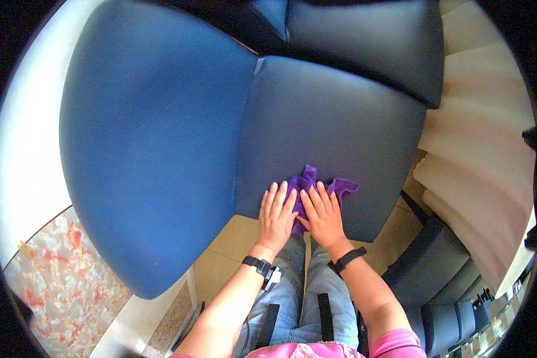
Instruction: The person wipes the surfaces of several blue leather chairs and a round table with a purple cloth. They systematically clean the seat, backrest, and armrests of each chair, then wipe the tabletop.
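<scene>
A purple cloth [309,177] lies bunched on the near edge of a dark upholstered chair seat [322,121]. Both hands rest flat on it, side by side, with palms down. My left hand [277,217] covers the cloth's left part, its fingers pointing away from me over the seat. My right hand [323,215] presses on the middle of the cloth, fingers slightly spread, and a loose corner sticks out to its right. The tall blue chair back [156,134] rises to the left of the seat. The palms and the cloth beneath them are hidden.
Another dark chair seat [367,40] adjoins at the far side. Pale draped fabric [483,134] hangs on the right, above more dark chairs [429,259]. At the lower left is a marbled panel [71,277] with red patches. Tiled floor [221,244] shows below the chair.
</scene>
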{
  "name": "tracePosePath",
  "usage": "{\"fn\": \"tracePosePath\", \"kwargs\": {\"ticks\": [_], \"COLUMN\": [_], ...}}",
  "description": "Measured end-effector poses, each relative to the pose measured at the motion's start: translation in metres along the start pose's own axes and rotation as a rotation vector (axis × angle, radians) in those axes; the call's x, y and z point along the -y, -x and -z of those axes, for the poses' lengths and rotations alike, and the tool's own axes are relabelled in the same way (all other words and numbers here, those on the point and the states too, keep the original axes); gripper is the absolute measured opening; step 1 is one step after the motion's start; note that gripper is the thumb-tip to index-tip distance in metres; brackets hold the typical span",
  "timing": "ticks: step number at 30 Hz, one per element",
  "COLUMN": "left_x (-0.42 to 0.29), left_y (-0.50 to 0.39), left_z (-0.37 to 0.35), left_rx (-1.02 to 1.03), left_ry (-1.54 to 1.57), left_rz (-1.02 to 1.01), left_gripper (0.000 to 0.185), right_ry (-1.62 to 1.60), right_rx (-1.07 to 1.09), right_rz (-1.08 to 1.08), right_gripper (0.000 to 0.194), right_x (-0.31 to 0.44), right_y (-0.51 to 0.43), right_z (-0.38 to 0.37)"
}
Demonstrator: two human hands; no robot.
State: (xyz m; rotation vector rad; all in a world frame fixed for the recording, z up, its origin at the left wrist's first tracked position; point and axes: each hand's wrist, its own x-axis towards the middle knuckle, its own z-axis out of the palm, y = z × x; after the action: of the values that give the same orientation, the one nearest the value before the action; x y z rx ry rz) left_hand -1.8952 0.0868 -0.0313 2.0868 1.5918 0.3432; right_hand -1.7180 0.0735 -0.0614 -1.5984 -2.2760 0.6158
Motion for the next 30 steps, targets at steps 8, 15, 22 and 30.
{"fn": "tracePosePath", "kwargs": {"ticks": [8,15,22,30], "left_x": [0.02,0.021,-0.009,-0.027], "left_y": [-0.115,-0.133,-0.039,0.028], "left_z": [0.019,0.038,0.014,-0.005], "left_rx": [-0.286,-0.274,-0.07,0.008], "left_ry": [-0.118,-0.07,0.045,0.052], "left_rz": [-0.055,-0.068,-0.029,-0.014], "left_gripper": [0.061,0.055,0.069,0.057], "right_ry": [-0.037,-0.063,-0.087,-0.065], "right_rx": [-0.204,-0.135,-0.02,0.105], "right_rz": [0.034,0.037,-0.055,-0.098], "right_gripper": [0.066,0.065,0.09,0.091], "right_x": [-0.028,-0.039,-0.026,-0.011], "right_y": [-0.133,-0.163,-0.052,0.043], "right_z": [0.034,0.047,0.044,0.021]}}
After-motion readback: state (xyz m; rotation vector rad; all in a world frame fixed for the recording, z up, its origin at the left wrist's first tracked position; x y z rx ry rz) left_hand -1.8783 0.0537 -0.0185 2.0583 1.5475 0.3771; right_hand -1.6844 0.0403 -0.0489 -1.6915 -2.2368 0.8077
